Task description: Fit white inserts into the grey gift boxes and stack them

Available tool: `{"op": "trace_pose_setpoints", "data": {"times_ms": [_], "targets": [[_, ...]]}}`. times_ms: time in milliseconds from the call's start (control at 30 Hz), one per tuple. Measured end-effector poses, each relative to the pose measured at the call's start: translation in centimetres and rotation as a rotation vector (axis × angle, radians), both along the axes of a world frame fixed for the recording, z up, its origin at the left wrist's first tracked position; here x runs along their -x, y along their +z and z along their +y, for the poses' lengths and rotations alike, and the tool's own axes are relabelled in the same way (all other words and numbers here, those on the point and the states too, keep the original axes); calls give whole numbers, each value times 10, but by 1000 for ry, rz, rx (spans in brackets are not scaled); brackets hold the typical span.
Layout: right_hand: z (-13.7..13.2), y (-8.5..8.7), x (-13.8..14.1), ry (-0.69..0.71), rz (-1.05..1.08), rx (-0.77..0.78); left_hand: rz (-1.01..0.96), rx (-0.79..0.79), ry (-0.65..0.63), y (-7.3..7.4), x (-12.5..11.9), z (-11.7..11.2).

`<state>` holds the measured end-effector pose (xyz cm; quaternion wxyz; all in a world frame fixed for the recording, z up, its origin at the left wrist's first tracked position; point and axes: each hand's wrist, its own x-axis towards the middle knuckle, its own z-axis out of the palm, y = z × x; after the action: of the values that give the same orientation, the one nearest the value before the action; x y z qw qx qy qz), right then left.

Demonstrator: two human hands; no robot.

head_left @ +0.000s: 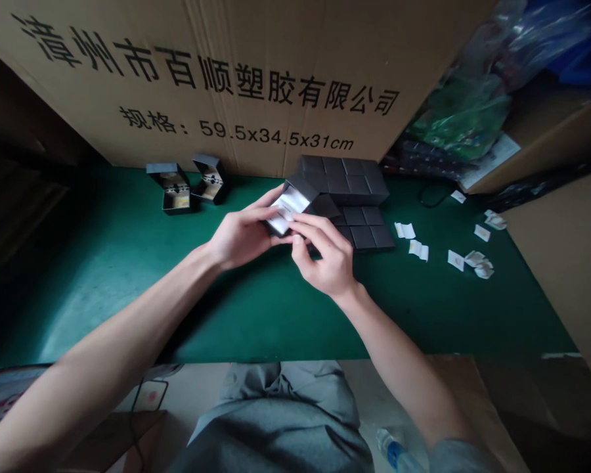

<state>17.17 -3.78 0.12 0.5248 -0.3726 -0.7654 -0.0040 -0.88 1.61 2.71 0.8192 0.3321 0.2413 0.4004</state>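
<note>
My left hand (pixel 243 230) is wrapped around a small black jewelry box (pixel 295 199) whose lid stands up, showing a white lining. The fingers of my right hand (pixel 325 253) touch the front of the lining; the thumb is bent in below them. Whether the right fingers pinch anything is hidden. Just behind the box, closed black boxes (pixel 347 176) are packed side by side in rows, some partly covered by my hands. Two open black boxes (pixel 176 197) with pale insides and metal hinges stand to the left on the green table (pixel 256 309).
A large printed cardboard carton (pixel 276 39) stands along the back. Several small white pieces (pixel 456 260) lie scattered at the right. Plastic bags (pixel 473 118) rest at the back right beside another carton (pixel 566 243). A bottle (pixel 394 450) is below the front edge.
</note>
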Motion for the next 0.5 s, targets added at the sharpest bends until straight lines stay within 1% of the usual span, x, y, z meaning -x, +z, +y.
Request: {"op": "trace_pose_setpoints", "data": {"times_ms": [100,167,200,267,367,433,500], "targets": [[-2,2,1,-22,51,-9,-38,13,2,5,0,0],[-3,2,3,-74,111,46,-33,2,4,8,0,0],[-4,3,3,-91,154,104,-25,-6,11,9,0,0],[-5,3,5,-74,277,277,-15,-25,28,9,0,0],[-6,7,8,66,474,639,-32,-57,10,5,-1,0],[-6,10,10,160,570,858,-34,-69,-9,3,-2,-1],[-5,13,10,228,635,994,-30,-86,-15,2,-2,-2]]}}
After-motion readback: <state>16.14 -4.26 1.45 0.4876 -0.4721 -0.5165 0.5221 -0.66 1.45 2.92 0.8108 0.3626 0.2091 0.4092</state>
